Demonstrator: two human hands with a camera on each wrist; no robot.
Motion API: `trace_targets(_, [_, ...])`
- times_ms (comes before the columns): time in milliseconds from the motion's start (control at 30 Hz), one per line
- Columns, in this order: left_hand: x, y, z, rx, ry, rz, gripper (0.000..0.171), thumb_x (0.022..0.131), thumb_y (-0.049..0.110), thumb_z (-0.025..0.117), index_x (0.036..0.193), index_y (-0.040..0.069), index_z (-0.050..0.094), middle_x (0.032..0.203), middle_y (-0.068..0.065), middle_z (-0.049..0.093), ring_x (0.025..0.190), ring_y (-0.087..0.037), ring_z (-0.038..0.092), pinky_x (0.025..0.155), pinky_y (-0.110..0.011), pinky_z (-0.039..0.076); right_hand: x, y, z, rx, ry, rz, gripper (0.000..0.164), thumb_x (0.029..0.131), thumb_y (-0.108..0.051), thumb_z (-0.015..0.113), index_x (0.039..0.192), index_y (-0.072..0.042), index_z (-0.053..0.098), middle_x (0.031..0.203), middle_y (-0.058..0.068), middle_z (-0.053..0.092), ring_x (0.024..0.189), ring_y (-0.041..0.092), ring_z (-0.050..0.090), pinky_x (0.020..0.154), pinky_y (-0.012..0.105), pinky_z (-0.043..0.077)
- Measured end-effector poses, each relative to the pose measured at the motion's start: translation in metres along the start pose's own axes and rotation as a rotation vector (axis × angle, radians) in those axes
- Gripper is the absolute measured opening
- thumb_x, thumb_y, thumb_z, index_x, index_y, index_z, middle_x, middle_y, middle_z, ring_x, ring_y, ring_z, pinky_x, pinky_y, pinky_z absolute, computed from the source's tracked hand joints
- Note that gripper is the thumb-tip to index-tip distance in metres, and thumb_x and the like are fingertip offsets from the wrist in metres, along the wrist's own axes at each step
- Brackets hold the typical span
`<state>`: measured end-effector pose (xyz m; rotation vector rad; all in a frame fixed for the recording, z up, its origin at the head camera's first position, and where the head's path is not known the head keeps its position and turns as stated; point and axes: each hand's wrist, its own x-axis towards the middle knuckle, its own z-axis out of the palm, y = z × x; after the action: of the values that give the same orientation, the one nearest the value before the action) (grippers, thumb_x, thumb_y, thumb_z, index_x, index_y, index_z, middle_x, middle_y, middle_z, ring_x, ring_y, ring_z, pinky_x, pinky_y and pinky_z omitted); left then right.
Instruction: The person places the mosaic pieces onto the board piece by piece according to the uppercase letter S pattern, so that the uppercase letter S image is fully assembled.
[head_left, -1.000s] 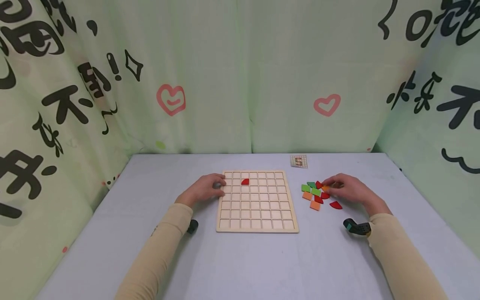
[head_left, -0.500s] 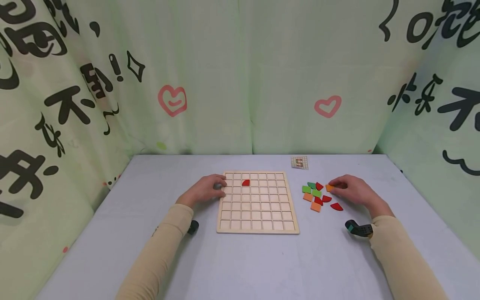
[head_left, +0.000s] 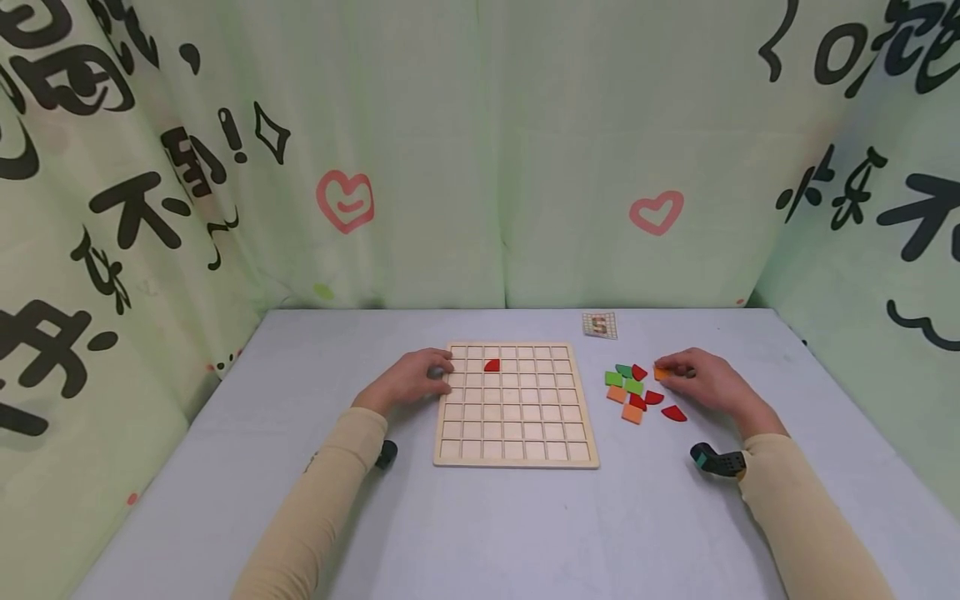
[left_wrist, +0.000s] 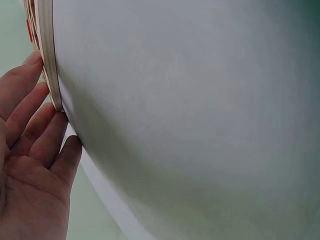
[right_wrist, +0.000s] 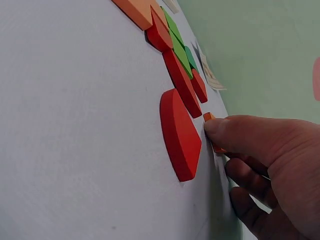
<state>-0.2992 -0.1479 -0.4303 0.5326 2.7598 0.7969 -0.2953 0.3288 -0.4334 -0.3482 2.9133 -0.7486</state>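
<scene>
A wooden grid board (head_left: 516,464) lies on the table, with a red quarter-round tile (head_left: 492,365) in one of its upper cells. My left hand (head_left: 408,379) rests its fingertips along the board's left edge; in the left wrist view the fingers (left_wrist: 33,102) lie loosely against that side. Beside the pile at the right, my right hand (head_left: 701,377) pinches an orange tile (right_wrist: 216,148) between thumb and fingers, partly covering it. Nearest to it in the right wrist view is a red tile (right_wrist: 180,137) with a curved side.
The pile holds several tiles: green squares (head_left: 613,378), a dark green piece (head_left: 623,370), orange squares (head_left: 632,413) and red pieces (head_left: 654,398). A small printed pattern card (head_left: 600,325) lies near the table's back edge. Patterned curtains (head_left: 502,167) surround the table.
My right hand has drawn the orange tile slightly right, away from the pile, and pinches it there. The left hand stays at the board's edge.
</scene>
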Motion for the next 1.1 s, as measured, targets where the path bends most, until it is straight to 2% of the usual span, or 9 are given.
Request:
trace_targets(300, [-0.001, -0.001, 0.001, -0.011, 0.003, -0.013, 0.032, 0.089, 0.015, 0.072, 0.119, 0.004, 0.066, 0.146, -0.009, 0.048, 0.14, -0.028, 0.036, 0.116, -0.04, 0.03, 0.003, -0.004, 0.0, -0.02, -0.014, -0.01, 0.043, 0.092, -0.022, 0.068, 0.128, 0.0, 0.06, 0.12, 0.026, 0.055, 0.109, 0.042, 0.05, 0.091, 0.058, 0.049])
trace_targets(533, [-0.001, 0.0, 0.001, -0.004, 0.006, -0.01, 0.032, 0.089, 0.015, 0.073, 0.118, 0.004, 0.067, 0.146, -0.008, 0.049, 0.14, -0.028, 0.037, 0.117, -0.039, 0.03, 0.005, -0.011, -0.001, 0.0, 0.027, -0.014, 0.043, 0.094, -0.019, 0.065, 0.131, 0.002, 0.058, 0.121, 0.024, 0.055, 0.112, 0.041, 0.051, 0.092, 0.056, 0.05])
trace_targets(833, [0.0, 0.002, -0.001, -0.012, 0.004, -0.033, 0.032, 0.089, 0.014, 0.072, 0.119, 0.005, 0.066, 0.147, -0.008, 0.048, 0.141, -0.027, 0.036, 0.117, -0.04, 0.029, 0.013, -0.034, 0.002, 0.029, 0.071, -0.032, 0.04, 0.094, -0.019, 0.066, 0.129, 0.001, 0.06, 0.117, 0.02, 0.056, 0.108, 0.038, 0.055, 0.089, 0.051, 0.053])
trace_targets(1100, [0.001, 0.002, -0.001, -0.013, -0.005, -0.037, 0.031, 0.089, 0.015, 0.072, 0.119, 0.005, 0.067, 0.147, -0.007, 0.048, 0.141, -0.028, 0.035, 0.117, -0.04, 0.03, 0.022, -0.058, 0.008, 0.051, 0.058, -0.077, 0.039, 0.094, -0.02, 0.066, 0.128, 0.0, 0.061, 0.115, 0.016, 0.057, 0.105, 0.034, 0.058, 0.086, 0.047, 0.056])
